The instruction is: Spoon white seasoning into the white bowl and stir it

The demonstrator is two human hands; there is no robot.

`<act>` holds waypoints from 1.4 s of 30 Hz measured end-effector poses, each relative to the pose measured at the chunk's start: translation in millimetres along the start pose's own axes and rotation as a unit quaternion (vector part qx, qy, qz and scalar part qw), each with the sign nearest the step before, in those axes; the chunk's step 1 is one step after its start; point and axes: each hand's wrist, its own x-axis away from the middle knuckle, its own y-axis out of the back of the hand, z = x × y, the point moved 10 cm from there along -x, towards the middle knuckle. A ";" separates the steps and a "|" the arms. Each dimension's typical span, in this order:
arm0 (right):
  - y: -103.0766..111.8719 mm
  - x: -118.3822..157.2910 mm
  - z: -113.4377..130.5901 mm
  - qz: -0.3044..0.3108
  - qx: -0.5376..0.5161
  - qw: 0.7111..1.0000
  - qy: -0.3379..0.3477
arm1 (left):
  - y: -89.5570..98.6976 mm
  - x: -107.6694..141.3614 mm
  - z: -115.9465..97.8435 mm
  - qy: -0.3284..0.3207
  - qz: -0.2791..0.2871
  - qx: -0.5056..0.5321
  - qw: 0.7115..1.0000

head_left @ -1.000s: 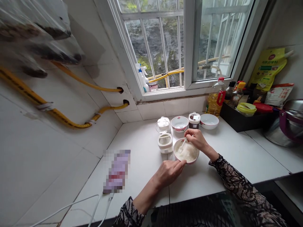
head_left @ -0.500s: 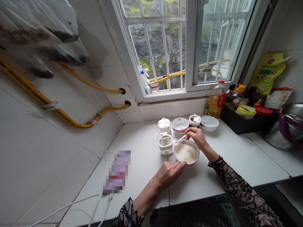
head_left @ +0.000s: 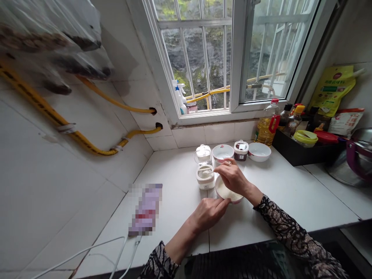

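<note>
My left hand (head_left: pixel 209 212) grips the near rim of a white bowl (head_left: pixel 220 188) that holds a pale, grainy white content. Above that bowl, my right hand (head_left: pixel 231 175) is closed on the handle of a small white spoon (head_left: pixel 209 171). The spoon's end is over or in the mouth of an open white seasoning jar (head_left: pixel 205 183); how deep it sits I cannot tell. My right hand covers part of the bowl. Behind the open jar stands a second white jar (head_left: pixel 202 154) with a clear lid.
Along the back stand a white bowl (head_left: pixel 223 153), a jar with dark red contents (head_left: pixel 241 150) and another white bowl (head_left: pixel 259 152). An oil bottle (head_left: pixel 265 130) and a black box (head_left: pixel 293 151) of condiments stand at right. A blurred purple object (head_left: pixel 147 211) lies at left.
My right hand has moved left and the spoon has gone from the bowl's far rim to the open jar. My left hand stays on the bowl. The view has shifted slightly.
</note>
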 end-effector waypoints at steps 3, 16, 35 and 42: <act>26.3 0.9 -14.4 -0.074 -0.026 0.995 -0.064 | -0.5 -0.4 -0.1 0.003 0.008 0.003 1.000; -3.0 23.4 -45.1 0.054 -0.016 0.986 -0.159 | -0.3 0.7 -1.0 -0.004 -0.003 -0.002 1.000; -6.2 53.5 -110.8 -0.053 -0.352 0.809 -0.468 | 1.9 -1.1 -1.2 -0.003 -0.005 0.006 1.000; -3.6 44.8 -105.2 -0.080 -0.367 0.808 -0.454 | 2.8 -2.3 -1.5 -0.004 -0.005 0.005 1.000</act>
